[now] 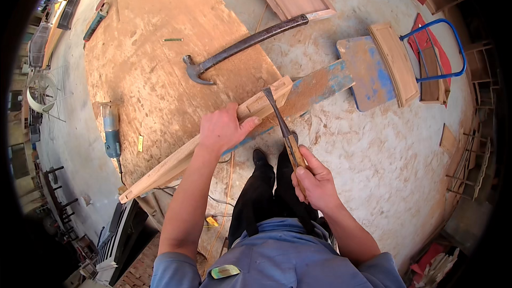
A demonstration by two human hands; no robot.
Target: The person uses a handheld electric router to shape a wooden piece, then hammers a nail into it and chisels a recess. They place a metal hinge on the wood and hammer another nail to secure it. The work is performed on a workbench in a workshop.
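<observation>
My left hand (221,128) is closed over a long pale wooden rail (168,170), which lies slanted along the near edge of the worktable. Slots are cut into the rail near its far right end. In my right hand (316,180) is a chisel (278,113), gripped by its wooden handle. Its metal blade points up and away, with the tip beside the slotted end of the rail; whether it touches the wood I cannot tell. Beyond my hands a claw hammer (250,41) lies with its head on the worktable and its handle reaching past the right edge.
The worktable (144,80) is dusty and bears a pencil (173,39), a blue corded trimmer (111,134) and an angle grinder (96,24). A blue-stained board (368,69), a curved wooden panel (393,64) and a blue-framed trolley (461,48) stand right. Cables (230,181) run near my feet.
</observation>
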